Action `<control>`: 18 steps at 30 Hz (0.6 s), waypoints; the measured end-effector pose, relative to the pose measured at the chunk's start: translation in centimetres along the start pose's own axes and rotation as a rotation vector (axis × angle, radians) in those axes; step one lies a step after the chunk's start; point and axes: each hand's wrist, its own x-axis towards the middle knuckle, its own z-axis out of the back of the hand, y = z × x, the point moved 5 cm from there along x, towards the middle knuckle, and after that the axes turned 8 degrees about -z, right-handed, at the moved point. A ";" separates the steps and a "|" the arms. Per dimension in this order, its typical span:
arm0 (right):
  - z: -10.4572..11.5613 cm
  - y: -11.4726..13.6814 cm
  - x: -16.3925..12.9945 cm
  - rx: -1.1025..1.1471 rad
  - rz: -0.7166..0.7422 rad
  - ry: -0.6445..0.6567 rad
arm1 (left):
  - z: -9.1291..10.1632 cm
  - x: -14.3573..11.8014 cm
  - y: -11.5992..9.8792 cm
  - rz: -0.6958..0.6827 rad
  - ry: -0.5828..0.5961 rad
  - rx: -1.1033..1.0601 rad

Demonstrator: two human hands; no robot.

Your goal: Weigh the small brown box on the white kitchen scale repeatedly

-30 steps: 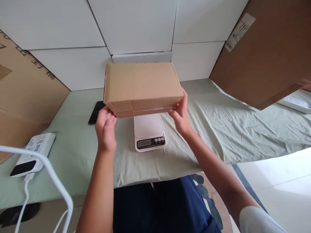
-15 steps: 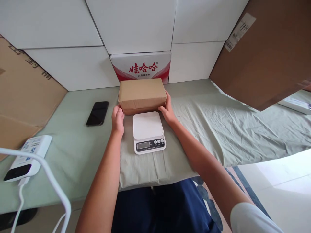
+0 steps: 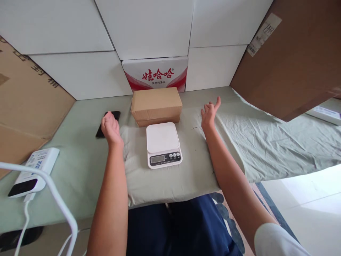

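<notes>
At left, left hand with fingers loosely bent, nothing in it, over part of a black phone; can't tell if touching. In the middle, between both hands and apart from them, brown box, long way running left to right, just on the far side of the white scale. At right, right hand spread loose, holding nothing, about as near to the box as the left.

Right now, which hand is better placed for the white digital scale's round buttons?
Likely the right hand: empty-looking, nearer the round buttons, which sit right of the display on the white digital scale. The left hand is farther, by the black rectangular phone.
</notes>
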 end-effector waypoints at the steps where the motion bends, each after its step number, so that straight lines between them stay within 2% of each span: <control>1: 0.9 -0.4 0.3 0.013 -0.033 -0.050 | -0.1 0.0 0.2 0.004 0.020 -0.008; 2: 1.1 -0.6 0.2 0.018 -0.063 -0.052 | -0.4 -0.2 0.3 0.014 0.050 -0.020; 4: 0.0 -0.7 -0.8 0.033 -0.113 0.006 | -1.7 -0.9 0.5 0.045 0.125 -0.040; 8: -4.9 0.9 -4.5 0.071 -0.115 0.234 | -4.4 -2.5 0.3 0.119 0.222 -0.065; 11: -7.7 2.8 -6.9 0.083 -0.073 0.420 | -5.3 -3.2 0.0 0.147 0.242 -0.088; 14: -8.9 4.3 -8.1 0.069 -0.010 0.514 | -5.5 -3.6 0.0 0.152 0.252 -0.097; 18: -9.1 5.1 -8.3 0.042 0.027 0.504 | -5.6 -4.0 -0.4 0.138 0.278 -0.103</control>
